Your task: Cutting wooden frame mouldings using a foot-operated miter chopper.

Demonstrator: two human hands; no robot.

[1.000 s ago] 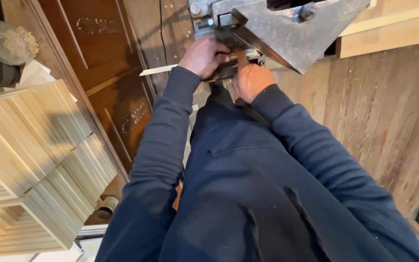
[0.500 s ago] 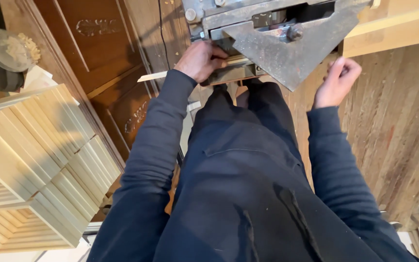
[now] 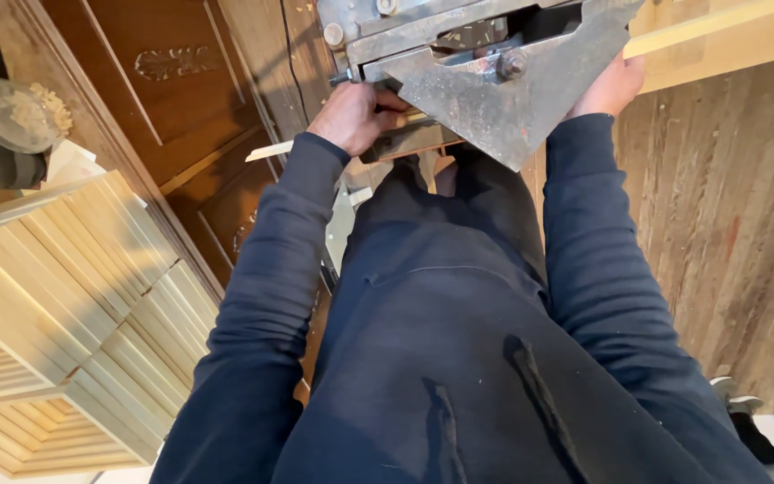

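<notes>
Overhead, the left hand (image 3: 351, 116) grips a thin wood strip (image 3: 270, 150) under the metal bracket (image 3: 494, 99); right hand's (image 3: 615, 85) grip is hidden.

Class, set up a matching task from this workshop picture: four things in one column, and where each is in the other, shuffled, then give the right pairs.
Things:
1. left hand
2. right hand
3. stacked pale wood slats
4. grey metal machine plate

Places:
A. lower left of the picture
B. top centre, above the person's lap
C. on a thin wood strip at the machine's left side
D. behind the plate's right edge, by the pale plank

Pairs: 1-C, 2-D, 3-A, 4-B
</notes>
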